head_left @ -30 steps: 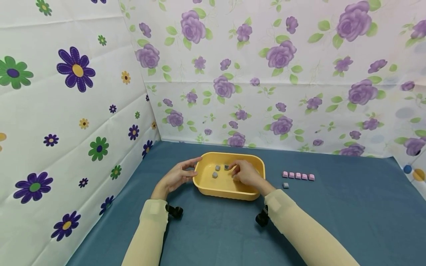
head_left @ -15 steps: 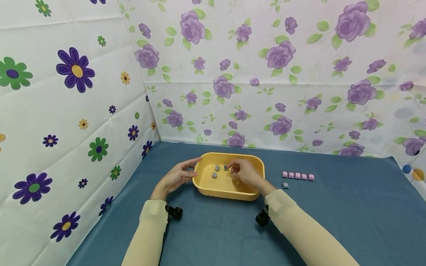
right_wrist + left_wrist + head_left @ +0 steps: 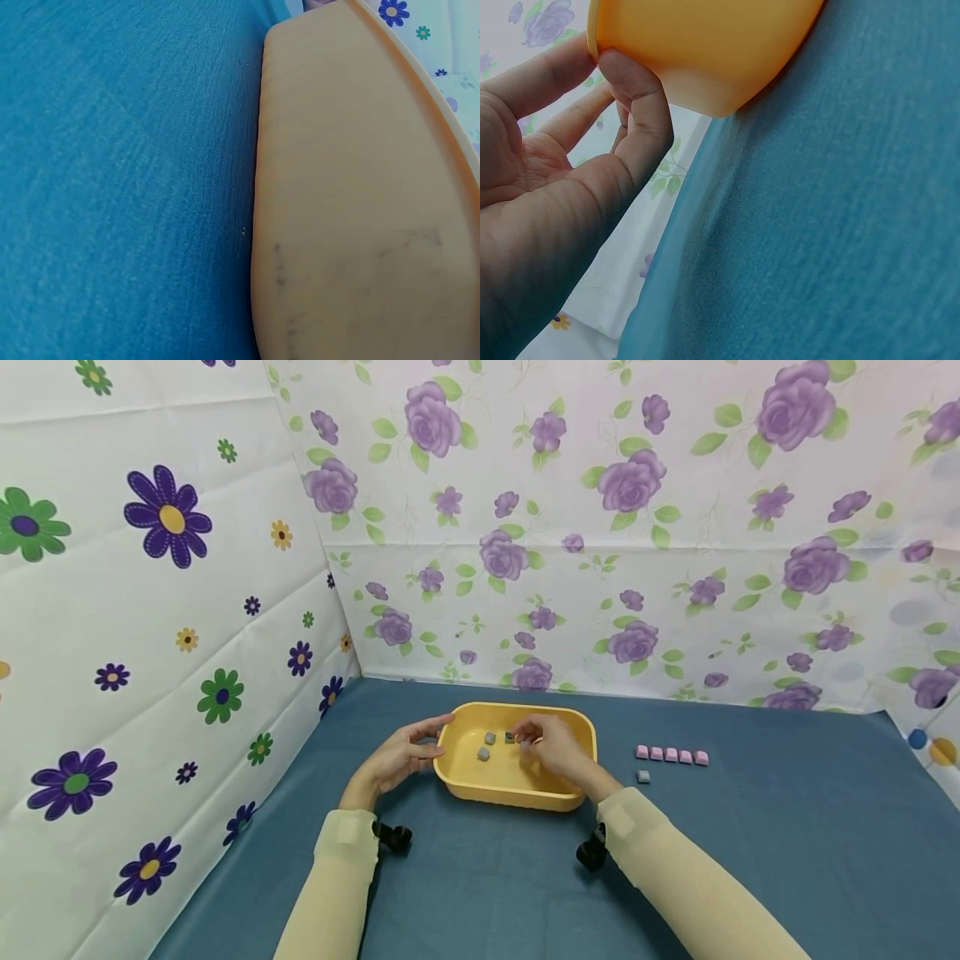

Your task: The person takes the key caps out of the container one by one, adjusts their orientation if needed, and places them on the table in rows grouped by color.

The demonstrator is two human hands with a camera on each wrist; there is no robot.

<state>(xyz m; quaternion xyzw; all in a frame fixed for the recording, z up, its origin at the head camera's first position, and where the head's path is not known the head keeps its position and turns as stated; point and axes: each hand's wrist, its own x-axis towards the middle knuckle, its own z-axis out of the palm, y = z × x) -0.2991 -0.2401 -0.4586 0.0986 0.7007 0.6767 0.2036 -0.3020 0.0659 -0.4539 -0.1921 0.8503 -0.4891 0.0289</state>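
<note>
My left hand (image 3: 401, 756) holds the left rim of a yellow plastic basin (image 3: 498, 795). In the left wrist view, its thumb and finger (image 3: 634, 82) meet at the basin's edge. Inside the basin, my right hand (image 3: 555, 748) has its fingers bent down, pinching what looks like a grey keycap (image 3: 525, 747), partly hidden by the fingers. Beside those fingertips lies a dark-faced keycap (image 3: 510, 737). Two more grey keycaps lie further left, an upper keycap (image 3: 490, 737) and a lower keycap (image 3: 483, 753). The right wrist view shows only the basin's outer wall (image 3: 360, 187), not the hand.
Right of the basin, a straight row of pink keycaps (image 3: 672, 755) stands on the blue cloth (image 3: 480, 877). One grey keycap (image 3: 643, 777) sits just below the row's left end. Flowered sheets (image 3: 697, 560) hang behind and at the left.
My right hand's fingers have shifted slightly, and a grey keycap now shows between them. The left hand and the basin stay in place.
</note>
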